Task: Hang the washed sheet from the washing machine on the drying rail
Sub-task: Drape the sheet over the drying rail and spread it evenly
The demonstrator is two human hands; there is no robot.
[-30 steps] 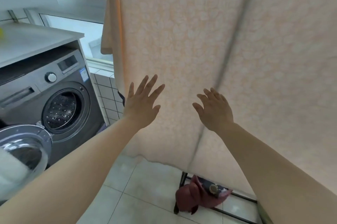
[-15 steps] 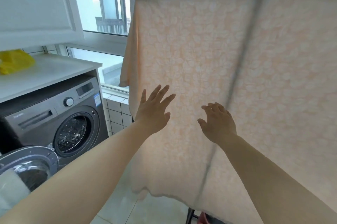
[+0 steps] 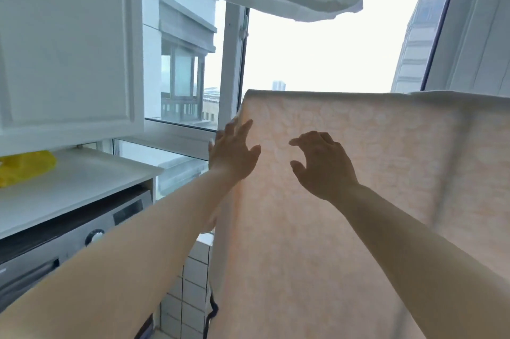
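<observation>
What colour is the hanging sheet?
Pale peach sheet with a faint blotchy pattern, seen in the head view.

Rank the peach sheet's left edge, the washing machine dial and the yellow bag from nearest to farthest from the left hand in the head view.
From the left hand:
1. Peach sheet: its left edge lies right at the fingers.
2. Washing machine dial: lower left, below the counter.
3. Yellow bag: far left, on the counter.
</observation>
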